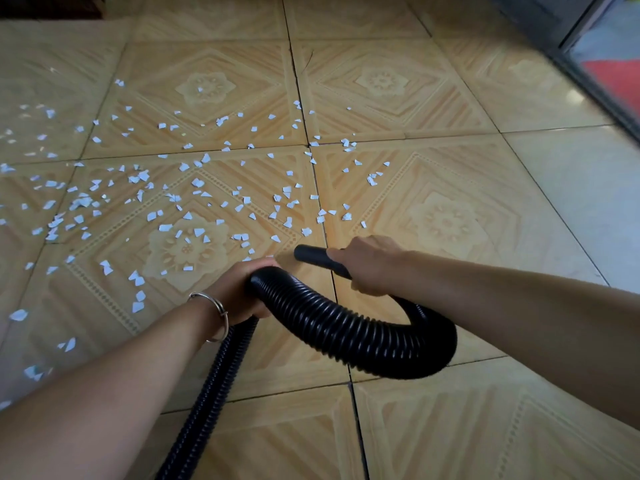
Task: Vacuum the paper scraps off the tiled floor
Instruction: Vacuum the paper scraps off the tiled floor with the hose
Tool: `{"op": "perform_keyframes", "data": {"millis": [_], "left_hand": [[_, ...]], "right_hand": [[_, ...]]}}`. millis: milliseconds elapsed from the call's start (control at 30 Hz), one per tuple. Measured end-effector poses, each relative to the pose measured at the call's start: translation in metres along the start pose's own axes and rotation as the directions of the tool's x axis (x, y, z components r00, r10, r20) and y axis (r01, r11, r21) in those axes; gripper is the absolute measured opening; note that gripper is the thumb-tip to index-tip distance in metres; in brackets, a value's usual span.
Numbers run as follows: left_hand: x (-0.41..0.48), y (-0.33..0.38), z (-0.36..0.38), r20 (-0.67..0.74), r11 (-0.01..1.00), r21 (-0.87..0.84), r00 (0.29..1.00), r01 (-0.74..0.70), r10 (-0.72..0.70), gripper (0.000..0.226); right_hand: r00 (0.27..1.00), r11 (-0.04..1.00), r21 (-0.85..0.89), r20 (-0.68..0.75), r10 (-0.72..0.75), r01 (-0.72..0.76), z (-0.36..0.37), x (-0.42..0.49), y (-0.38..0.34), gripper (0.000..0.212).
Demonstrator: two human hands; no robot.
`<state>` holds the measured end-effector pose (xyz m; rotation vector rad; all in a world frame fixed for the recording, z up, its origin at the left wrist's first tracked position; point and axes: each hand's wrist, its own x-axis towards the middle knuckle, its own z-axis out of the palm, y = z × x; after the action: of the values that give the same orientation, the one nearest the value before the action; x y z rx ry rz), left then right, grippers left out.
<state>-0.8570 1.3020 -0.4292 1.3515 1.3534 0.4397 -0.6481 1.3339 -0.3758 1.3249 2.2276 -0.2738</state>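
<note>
**Scraps across the tiles, nozzle at their near edge**

We see white paper scraps [198, 182] scattered over the tiled floor [450, 220], thick at the left and middle and thinning to the right. Those at the far left edge blur together, so we cannot make out single pieces there. At the near edge of the scatter the smooth black nozzle [313, 256] points left, its mouth close to the nearest scraps. We cannot tell whether it touches the tile. The right hand [367, 265] grips the nozzle from above, its fingers curled round it with the tips hidden. Behind it the ribbed black hose [346, 327] loops near and left to the left hand [242, 289], which grips the bend, its fingers mostly hidden beneath. That wrist wears a thin metal bangle [211, 303]. The hose then runs out of the near edge. Far right, a dark door frame [554, 22] and something red [616, 77] are cut off.
</note>
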Motion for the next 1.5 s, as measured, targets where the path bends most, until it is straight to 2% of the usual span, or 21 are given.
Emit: {"op": "perform_keyframes", "data": {"millis": [133,300,400,533,633,767,1000,1100,1167,1267,1367,1500], "left_hand": [[0.001,0.001,-0.006,-0.081,0.982,0.188,0.996,-0.031,0.047,0.043],[0.002,0.005,-0.012,-0.098,0.986,0.167,0.994,-0.021,0.038,0.041],[0.008,0.007,-0.009,-0.067,0.989,0.148,0.998,-0.011,0.021,0.051],[0.002,0.015,-0.006,-0.061,0.974,0.227,0.998,-0.013,0.028,0.035],[0.003,0.018,-0.010,-0.056,0.986,0.165,0.998,-0.026,0.035,0.037],[0.014,0.025,-0.007,-0.062,0.976,0.217,0.997,-0.030,0.044,0.035],[0.026,0.038,0.001,-0.161,0.977,0.210,0.987,0.036,-0.002,0.052],[0.032,0.036,0.002,-0.188,0.967,0.237,0.981,0.098,-0.053,0.051],[0.034,0.037,0.000,-0.239,0.947,0.279,0.967,0.156,-0.089,0.048],[0.033,0.038,-0.003,-0.316,0.950,0.225,0.939,0.216,-0.138,0.052],[0.036,0.039,-0.004,-0.346,0.942,0.228,0.925,0.244,-0.156,0.055],[0.030,0.040,-0.007,-0.358,0.937,0.169,0.905,0.307,-0.231,0.045]], "right_hand": [[0.992,0.992,0.033,-0.029,0.124,-0.123,-0.007,0.014,0.011,0.039],[0.977,0.976,0.037,0.004,0.215,-0.215,-0.003,0.011,0.020,0.033],[0.975,0.977,0.001,0.057,0.215,-0.215,-0.002,0.004,0.015,0.035],[0.935,0.939,-0.020,0.084,0.344,-0.344,-0.010,0.001,0.023,0.039],[0.916,0.923,-0.025,0.109,0.385,-0.385,-0.007,0.001,0.030,0.038],[0.905,0.907,0.016,0.070,0.420,-0.422,-0.008,0.015,0.046,0.036],[0.973,0.972,0.026,-0.004,0.233,-0.233,-0.018,0.038,0.064,0.035],[0.994,0.995,0.005,-0.027,0.104,-0.104,-0.022,0.051,0.061,0.037],[0.997,0.998,-0.011,-0.054,0.057,-0.058,-0.025,0.063,0.062,0.040],[0.996,0.999,-0.025,-0.078,0.035,-0.038,-0.033,0.081,0.068,0.042],[0.998,0.999,-0.040,-0.060,-0.029,0.027,-0.042,0.089,0.067,0.044],[0.995,0.995,-0.046,-0.052,-0.087,0.085,-0.051,0.097,0.064,0.045]]}}
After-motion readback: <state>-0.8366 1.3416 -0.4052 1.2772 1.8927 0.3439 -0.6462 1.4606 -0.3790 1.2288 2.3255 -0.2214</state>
